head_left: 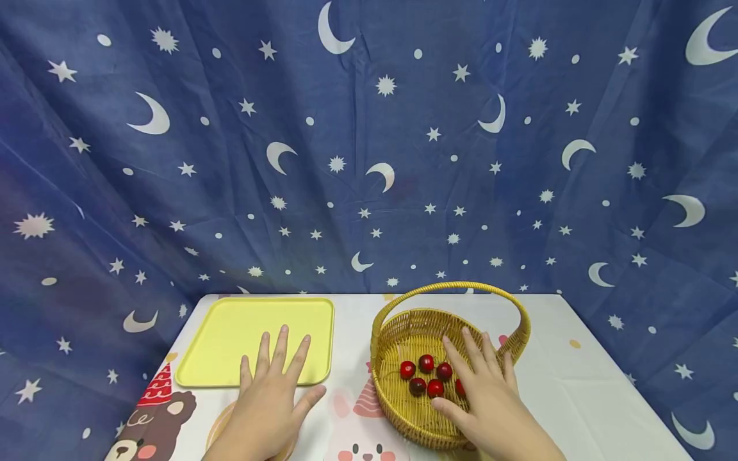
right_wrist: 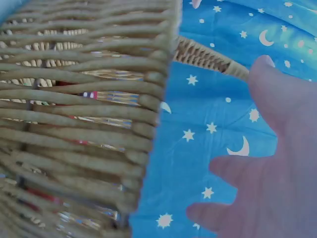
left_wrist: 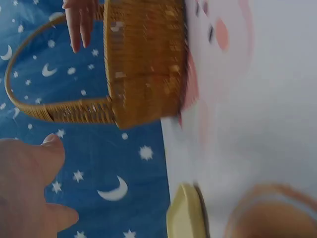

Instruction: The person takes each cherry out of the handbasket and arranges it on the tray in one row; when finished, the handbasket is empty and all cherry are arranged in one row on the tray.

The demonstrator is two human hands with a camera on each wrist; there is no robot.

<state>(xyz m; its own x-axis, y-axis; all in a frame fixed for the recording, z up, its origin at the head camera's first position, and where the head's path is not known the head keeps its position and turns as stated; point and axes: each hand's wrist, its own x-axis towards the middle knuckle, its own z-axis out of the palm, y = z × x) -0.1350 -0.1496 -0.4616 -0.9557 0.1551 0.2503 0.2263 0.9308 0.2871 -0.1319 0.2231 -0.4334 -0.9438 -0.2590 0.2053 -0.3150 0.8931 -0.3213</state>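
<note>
Nearest, the right hand (head_left: 490,403) has its fingers spread wide above the wicker basket (head_left: 403,328), hiding part of its near-right wall. Dark red cherries (head_left: 435,388) lie inside, the rightmost partly covered. The left hand (head_left: 270,400), also spread wide, hides some of the yellow tray's (head_left: 242,339) near edge, left.

A blue curtain (head_left: 403,186), creased in places, hung at the back and both sides. Its print comprised white moons (head_left: 326,33), stars (head_left: 164,40) and dots (head_left: 418,54). A white tablecloth (head_left: 588,410) bore a brown bear (head_left: 163,419) in a red hat (head_left: 155,389), near left, and a pale rabbit (head_left: 366,436) in a pink striped hat (head_left: 368,402), near centre. The rabbit's lower face was cut off by the head view's edge.
</note>
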